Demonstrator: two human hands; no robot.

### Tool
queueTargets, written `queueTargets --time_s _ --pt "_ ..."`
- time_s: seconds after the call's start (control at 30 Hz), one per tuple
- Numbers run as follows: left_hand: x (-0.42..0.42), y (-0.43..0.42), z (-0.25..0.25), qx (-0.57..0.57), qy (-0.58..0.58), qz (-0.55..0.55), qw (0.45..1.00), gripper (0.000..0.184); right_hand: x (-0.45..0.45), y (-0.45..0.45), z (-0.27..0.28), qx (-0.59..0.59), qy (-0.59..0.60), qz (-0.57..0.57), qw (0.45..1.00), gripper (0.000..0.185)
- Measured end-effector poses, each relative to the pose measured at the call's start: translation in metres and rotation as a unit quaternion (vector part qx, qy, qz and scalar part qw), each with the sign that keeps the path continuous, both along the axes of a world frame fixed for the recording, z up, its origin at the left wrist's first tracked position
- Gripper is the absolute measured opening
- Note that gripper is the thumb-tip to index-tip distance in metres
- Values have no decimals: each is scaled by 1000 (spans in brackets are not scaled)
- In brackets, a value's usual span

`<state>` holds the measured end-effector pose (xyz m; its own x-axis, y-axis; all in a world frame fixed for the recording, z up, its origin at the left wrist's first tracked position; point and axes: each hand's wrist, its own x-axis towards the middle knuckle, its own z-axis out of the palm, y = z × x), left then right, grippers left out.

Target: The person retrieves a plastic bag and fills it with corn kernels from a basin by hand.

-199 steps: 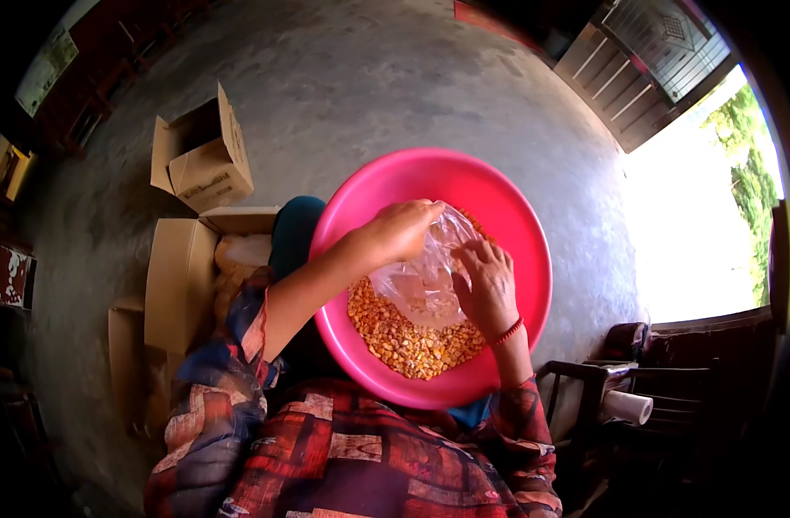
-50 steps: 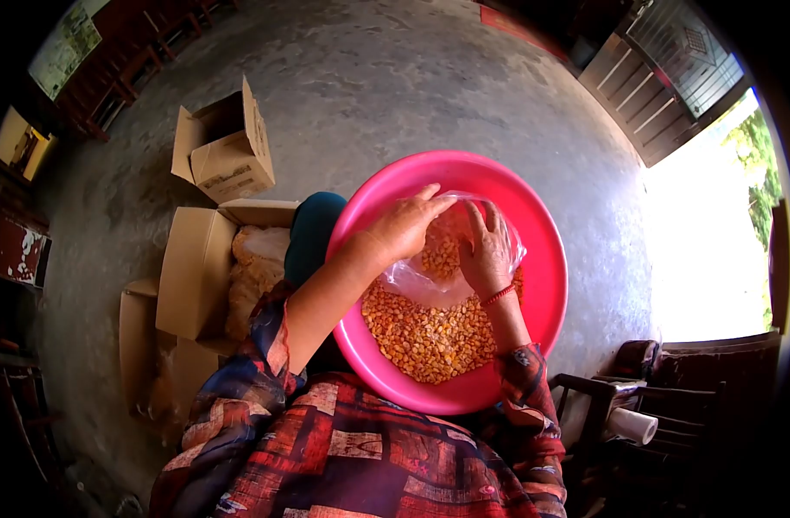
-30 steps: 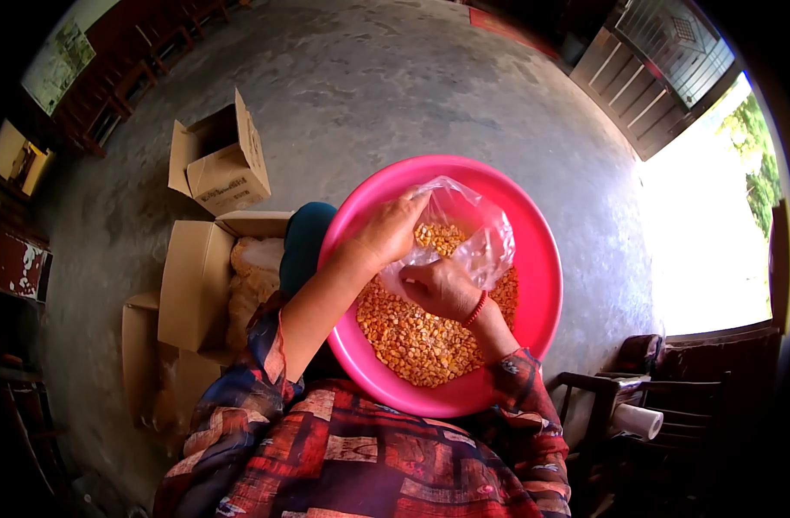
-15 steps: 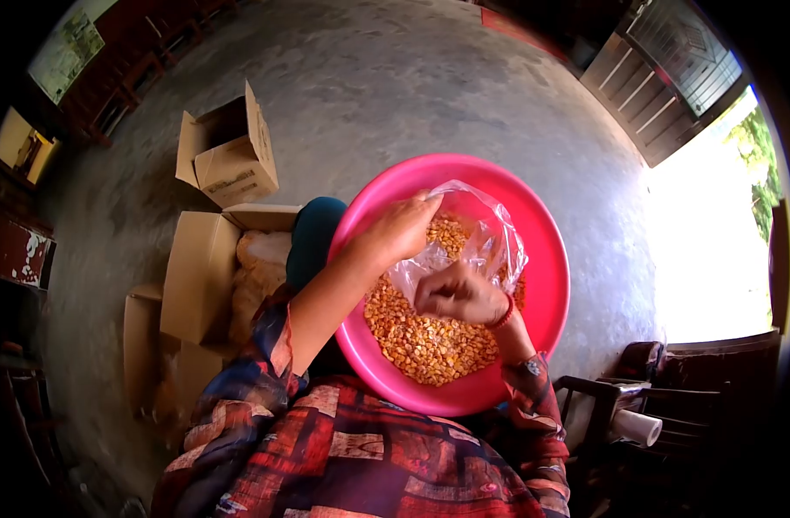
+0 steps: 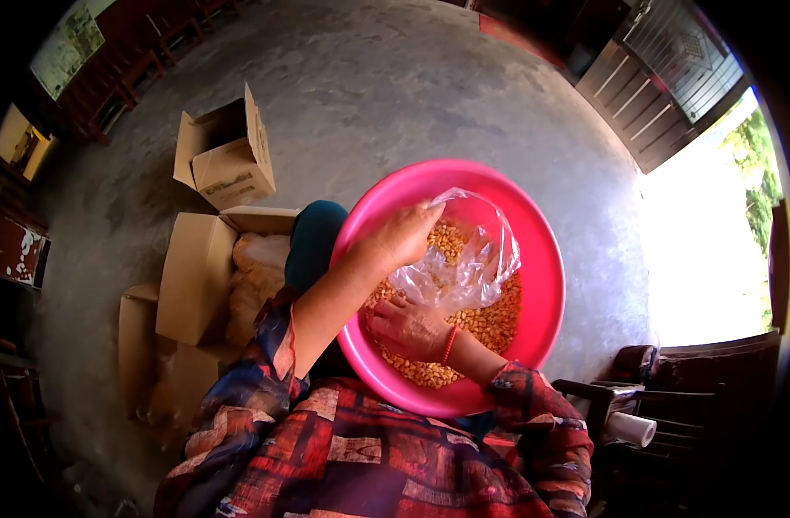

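So the left hand (image 5: 408, 235) is pinching the lip of a clear plastic bag (image 5: 480, 266) inside the pink basin (image 5: 543, 289), pink wall showing between bag and right rim. Right hand (image 5: 412, 331) is palm-down on loose corn kernels (image 5: 492, 324) nearer the body, fingers slightly bent, can't tell if it's grabbing any. Floor (image 5: 369, 95) spreads wide past the far rim, but a knee (image 5: 316, 240) crowds the left edge.

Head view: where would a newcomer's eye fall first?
A large round pink plastic basin in the middle, holding orange-yellow kernels, stands out first. Over it, the left hand holds a clear plastic bag by its edge and the right hand is down on the kernels. Then come the glaring white doorway at far right and an open brown cardboard box at upper left.
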<state>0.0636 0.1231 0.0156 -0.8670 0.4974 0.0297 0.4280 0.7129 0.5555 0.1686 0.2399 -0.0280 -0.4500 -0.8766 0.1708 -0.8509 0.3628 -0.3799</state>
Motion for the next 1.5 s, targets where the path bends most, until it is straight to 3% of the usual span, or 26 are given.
queueTargets --time_s 0.37,0.43,0.57,0.6,0.63,0.67,0.7,0.77,0.83,1.03,1.17,1.3,1.37,1.4,1.5 --pt "3 0 -5 6 -4 -29 1000 56 38 52 14 82 -57 -26 995 18" --pt "4 0 -6 15 9 -30 999 58 38 51 19 205 -69 -36 976 16" --pt "4 -3 -3 -1 -17 -66 998 60 39 54 1 119 -138 -62 981 15" --pt "4 -3 -4 -12 -17 -74 997 59 38 52 7 -20 -288 -129 949 14" --pt "4 -2 -5 -11 -19 -74 997 59 36 49 14 -158 -424 -190 871 15" --pt "3 -1 -4 -16 -19 -69 997 56 31 54 22 -204 -631 -264 701 17" --pt "4 0 -3 -21 -18 -65 998 54 26 52 42 -283 -719 -284 567 15" --pt "5 1 -3 -17 -11 -62 998 52 18 52 56 -371 -725 -262 518 16" --pt "4 0 -5 -14 -4 -57 998 50 9 49 51 -394 -659 -268 583 19" --pt "1 -3 -8 -20 30 -56 998 53 -42 35 55 -521 -577 -300 553 23" --pt "4 -2 5 -69 -38 -49 996 56 -62 28 52 -575 -532 -320 533 20" --pt "1 0 -2 -68 -21 -45 996 56 -67 25 28 -580 -495 -362 537 17" --pt "1 -1 2 -67 -37 -47 996 56 -67 25 19 -570 -470 -440 511 16" --pt "2 -1 4 -60 -42 -47 996 56 -69 31 9 -568 -471 -390 550 16" --pt "3 0 6 -51 -49 -45 997 57 -69 30 1 -585 -450 -405 541 19"
